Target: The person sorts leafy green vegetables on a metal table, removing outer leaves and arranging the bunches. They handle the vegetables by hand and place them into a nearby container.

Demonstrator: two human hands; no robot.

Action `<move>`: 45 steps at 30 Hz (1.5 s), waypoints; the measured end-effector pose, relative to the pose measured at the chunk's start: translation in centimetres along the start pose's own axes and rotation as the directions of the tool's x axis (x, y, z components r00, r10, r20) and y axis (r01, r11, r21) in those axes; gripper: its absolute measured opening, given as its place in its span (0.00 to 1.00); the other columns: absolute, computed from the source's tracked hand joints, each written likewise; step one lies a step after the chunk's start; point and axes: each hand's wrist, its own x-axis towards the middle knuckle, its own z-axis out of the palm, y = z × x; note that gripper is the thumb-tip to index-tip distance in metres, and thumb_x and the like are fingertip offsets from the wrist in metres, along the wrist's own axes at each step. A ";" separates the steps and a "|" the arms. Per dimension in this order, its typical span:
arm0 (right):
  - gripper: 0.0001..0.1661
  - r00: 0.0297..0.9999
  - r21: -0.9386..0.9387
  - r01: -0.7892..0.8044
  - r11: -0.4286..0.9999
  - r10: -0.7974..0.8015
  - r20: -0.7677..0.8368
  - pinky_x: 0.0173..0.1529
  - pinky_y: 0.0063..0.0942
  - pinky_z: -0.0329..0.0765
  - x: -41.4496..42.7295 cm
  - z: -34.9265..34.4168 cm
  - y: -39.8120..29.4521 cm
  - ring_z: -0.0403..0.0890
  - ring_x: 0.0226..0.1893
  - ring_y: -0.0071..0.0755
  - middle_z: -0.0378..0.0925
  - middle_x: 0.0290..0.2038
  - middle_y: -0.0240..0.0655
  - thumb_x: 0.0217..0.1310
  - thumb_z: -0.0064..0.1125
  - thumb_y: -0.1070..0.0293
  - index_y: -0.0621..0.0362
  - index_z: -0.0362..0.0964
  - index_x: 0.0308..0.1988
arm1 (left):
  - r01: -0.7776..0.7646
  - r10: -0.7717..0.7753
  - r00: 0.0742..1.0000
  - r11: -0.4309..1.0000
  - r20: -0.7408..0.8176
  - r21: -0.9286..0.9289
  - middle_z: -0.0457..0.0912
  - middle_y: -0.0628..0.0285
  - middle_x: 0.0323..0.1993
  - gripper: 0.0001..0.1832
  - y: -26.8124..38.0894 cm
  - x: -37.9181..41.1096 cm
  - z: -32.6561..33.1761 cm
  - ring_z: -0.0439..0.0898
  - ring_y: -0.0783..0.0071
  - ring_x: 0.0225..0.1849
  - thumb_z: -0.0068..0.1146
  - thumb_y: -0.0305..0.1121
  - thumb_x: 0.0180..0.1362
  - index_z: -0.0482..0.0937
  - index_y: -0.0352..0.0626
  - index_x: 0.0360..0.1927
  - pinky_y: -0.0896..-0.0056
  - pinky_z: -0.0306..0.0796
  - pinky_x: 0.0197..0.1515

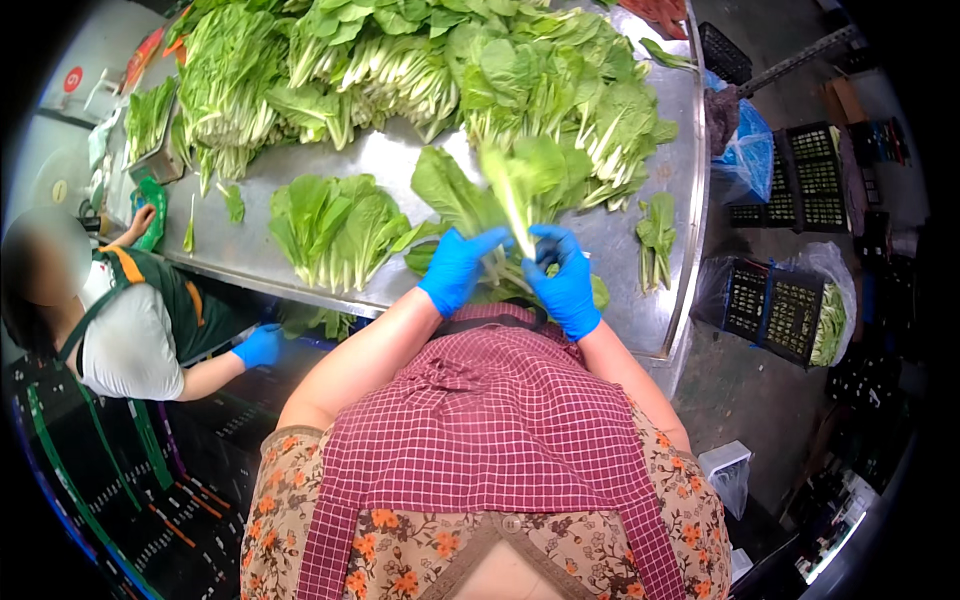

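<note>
Both my hands wear blue gloves and meet over the near edge of the steel table. My left hand (458,270) is closed around leafy greens near their stems. Thumb and fingers of my right hand (562,281) pinch the white stem of a leafy green stalk (517,202), whose leaves point away from me. More loose leaves lie under and beside my hands. A bunch of leafy greens (337,232) rests on the table to the left, and a small bunch (657,240) lies to the right. A large heap of leafy greens (405,75) spans the far side.
The steel table (682,187) has a raised rim at the right. A co-worker in a green apron (180,300) stands at the left, near black crates (105,450). Black crates with greens (780,307) and a blue plastic bag (746,150) are on the right.
</note>
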 end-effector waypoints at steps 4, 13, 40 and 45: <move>0.25 0.983 -0.131 -0.028 0.991 0.052 0.179 0.32 0.19 0.72 -0.8 0.7 -0.6 0.72 0.25 0.18 0.72 0.29 0.30 0.50 0.64 0.72 0.58 0.69 0.50 | 0.112 -0.105 0.992 0.986 -0.069 0.119 0.82 0.62 0.32 0.13 -0.8 0.1 -2.1 0.81 0.70 0.33 0.61 0.29 0.55 0.78 0.35 0.42 0.70 0.74 0.38; 0.20 0.876 0.312 -0.475 0.823 0.410 0.253 0.32 0.19 0.74 0.2 1.9 0.9 0.76 0.28 0.18 0.75 0.31 0.31 0.55 0.66 0.69 0.63 0.68 0.46 | -0.130 0.127 0.978 0.991 -0.165 -0.009 0.79 0.61 0.23 0.11 -1.6 0.0 -1.1 0.76 0.73 0.19 0.64 0.31 0.50 0.79 0.38 0.35 0.74 0.69 0.21; 0.21 0.895 0.358 -0.426 0.831 0.330 0.298 0.40 0.25 0.80 0.2 1.6 1.1 0.81 0.33 0.28 0.79 0.40 0.38 0.58 0.62 0.73 0.64 0.69 0.51 | -0.138 0.136 0.990 0.976 0.021 0.168 0.82 0.60 0.43 0.19 -0.2 -1.2 -0.5 0.80 0.70 0.42 0.60 0.25 0.54 0.76 0.37 0.51 0.70 0.73 0.45; 0.18 0.903 0.428 -0.419 0.801 0.316 0.292 0.41 0.26 0.81 0.0 1.9 0.9 0.81 0.36 0.30 0.79 0.40 0.39 0.60 0.60 0.73 0.65 0.69 0.49 | -0.104 0.105 0.994 0.984 0.001 0.144 0.82 0.60 0.42 0.19 0.0 -1.4 -0.6 0.80 0.70 0.41 0.60 0.25 0.54 0.75 0.37 0.51 0.70 0.73 0.45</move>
